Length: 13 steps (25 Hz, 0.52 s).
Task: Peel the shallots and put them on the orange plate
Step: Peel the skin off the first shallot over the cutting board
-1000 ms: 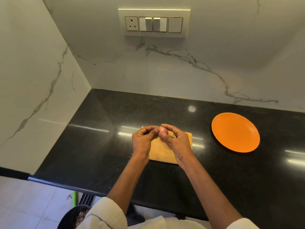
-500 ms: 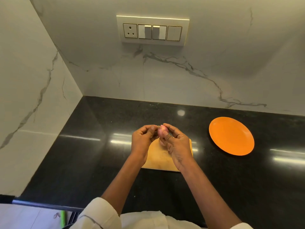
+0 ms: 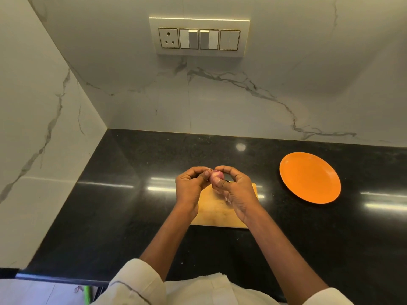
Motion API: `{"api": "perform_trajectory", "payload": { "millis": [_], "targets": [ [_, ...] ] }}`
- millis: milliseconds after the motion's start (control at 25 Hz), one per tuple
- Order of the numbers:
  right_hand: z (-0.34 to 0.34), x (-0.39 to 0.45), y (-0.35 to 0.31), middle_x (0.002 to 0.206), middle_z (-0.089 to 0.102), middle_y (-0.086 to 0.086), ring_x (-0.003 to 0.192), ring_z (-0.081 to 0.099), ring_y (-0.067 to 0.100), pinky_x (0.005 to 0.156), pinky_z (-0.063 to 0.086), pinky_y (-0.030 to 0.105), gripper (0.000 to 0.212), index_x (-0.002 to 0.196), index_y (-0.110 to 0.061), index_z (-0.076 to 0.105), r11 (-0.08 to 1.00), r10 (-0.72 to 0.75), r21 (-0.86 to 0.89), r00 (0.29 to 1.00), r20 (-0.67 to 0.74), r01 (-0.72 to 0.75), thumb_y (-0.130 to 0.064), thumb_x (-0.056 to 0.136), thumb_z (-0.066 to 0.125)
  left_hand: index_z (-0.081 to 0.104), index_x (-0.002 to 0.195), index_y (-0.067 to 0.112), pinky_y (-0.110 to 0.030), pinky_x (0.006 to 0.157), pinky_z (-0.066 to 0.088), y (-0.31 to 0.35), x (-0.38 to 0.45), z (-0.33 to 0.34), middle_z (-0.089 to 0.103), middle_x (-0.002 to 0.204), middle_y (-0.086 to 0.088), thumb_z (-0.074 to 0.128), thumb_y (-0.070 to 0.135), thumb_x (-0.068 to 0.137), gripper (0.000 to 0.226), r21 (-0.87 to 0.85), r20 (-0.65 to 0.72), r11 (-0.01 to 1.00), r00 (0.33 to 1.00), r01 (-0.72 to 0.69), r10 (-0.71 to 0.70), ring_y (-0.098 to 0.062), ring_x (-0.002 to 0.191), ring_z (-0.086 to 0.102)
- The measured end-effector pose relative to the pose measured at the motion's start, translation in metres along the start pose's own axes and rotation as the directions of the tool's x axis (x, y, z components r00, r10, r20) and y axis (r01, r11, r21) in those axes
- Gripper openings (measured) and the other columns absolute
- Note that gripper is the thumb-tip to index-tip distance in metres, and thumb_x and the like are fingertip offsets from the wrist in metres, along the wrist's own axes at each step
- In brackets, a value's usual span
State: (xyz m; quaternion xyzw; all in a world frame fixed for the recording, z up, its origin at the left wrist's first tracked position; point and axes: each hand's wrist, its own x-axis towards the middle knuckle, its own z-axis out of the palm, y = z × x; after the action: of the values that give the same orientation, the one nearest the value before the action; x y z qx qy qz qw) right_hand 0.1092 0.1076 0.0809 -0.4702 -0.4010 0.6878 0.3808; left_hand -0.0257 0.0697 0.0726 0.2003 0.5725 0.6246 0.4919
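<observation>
A small pinkish-purple shallot (image 3: 216, 175) is held above the far end of a wooden cutting board (image 3: 217, 213). My right hand (image 3: 234, 190) grips it with thumb and curled fingers. My left hand (image 3: 190, 186) pinches at its left side with thumb and fingertips. The orange plate (image 3: 309, 177) lies on the black counter to the right of the board, with nothing on it. My hands hide the far part of the board.
The black stone counter (image 3: 123, 205) runs into a corner of white marble walls at the left and back. A switch panel (image 3: 199, 36) with a socket sits on the back wall. The counter's front edge is near my body.
The camera view tilted upward, showing more wall. Both hands stay together on the shallot above the board, with the fingers shifted slightly around it.
</observation>
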Motion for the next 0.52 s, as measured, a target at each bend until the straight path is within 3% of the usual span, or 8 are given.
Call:
{"api": "perform_trajectory", "payload": {
  "millis": [200, 360, 440, 520],
  "targets": [
    [-0.001, 0.002, 0.000, 0.114, 0.078, 0.000, 0.112, 0.076, 0.028, 0.094, 0.063, 0.042, 0.029, 0.115, -0.012, 0.077, 0.999, -0.032, 0.036, 0.999, 0.031, 0.031, -0.002, 0.088, 0.081, 0.080, 0.107, 0.004, -0.038, 0.091, 0.066, -0.003, -0.001, 0.017, 0.081, 0.092, -0.003, 0.065, 0.004, 0.104, 0.016, -0.131, -0.068, 0.987, 0.992, 0.094, -0.103, -0.017, 0.093, 0.078],
    [-0.011, 0.004, 0.001, 0.126, 0.073, 0.011, 0.114, 0.074, 0.030, 0.094, 0.063, 0.042, 0.028, 0.118, -0.007, 0.074, 1.000, -0.030, 0.003, 0.996, 0.090, 0.030, -0.001, 0.091, 0.078, 0.080, 0.091, 0.009, -0.043, 0.095, 0.064, 0.002, 0.003, 0.017, 0.079, 0.095, -0.009, 0.061, 0.002, 0.104, 0.024, -0.077, -0.024, 0.977, 0.979, 0.198, -0.200, -0.026, 0.102, 0.076],
    [-0.015, 0.007, 0.001, 0.124, 0.073, 0.012, 0.116, 0.073, 0.032, 0.097, 0.062, 0.047, 0.027, 0.116, -0.010, 0.075, 0.993, -0.058, -0.096, 0.991, 0.124, 0.070, -0.004, 0.090, 0.080, 0.074, 0.076, 0.009, -0.045, 0.094, 0.064, 0.008, 0.007, 0.016, 0.075, 0.087, -0.011, 0.056, -0.005, 0.099, 0.032, -0.058, -0.027, 0.964, 0.965, 0.260, -0.262, -0.027, 0.099, 0.076],
    [-0.016, 0.012, -0.001, 0.120, 0.074, 0.009, 0.117, 0.072, 0.030, 0.099, 0.061, 0.050, 0.025, 0.114, -0.013, 0.076, 0.971, -0.108, -0.193, 0.982, 0.157, 0.138, -0.006, 0.091, 0.081, 0.069, 0.074, 0.008, -0.047, 0.093, 0.064, 0.013, 0.011, 0.017, 0.073, 0.087, -0.014, 0.049, -0.009, 0.092, 0.032, -0.049, -0.052, 0.949, 0.948, 0.311, -0.313, -0.028, 0.096, 0.074]
  ]
}}
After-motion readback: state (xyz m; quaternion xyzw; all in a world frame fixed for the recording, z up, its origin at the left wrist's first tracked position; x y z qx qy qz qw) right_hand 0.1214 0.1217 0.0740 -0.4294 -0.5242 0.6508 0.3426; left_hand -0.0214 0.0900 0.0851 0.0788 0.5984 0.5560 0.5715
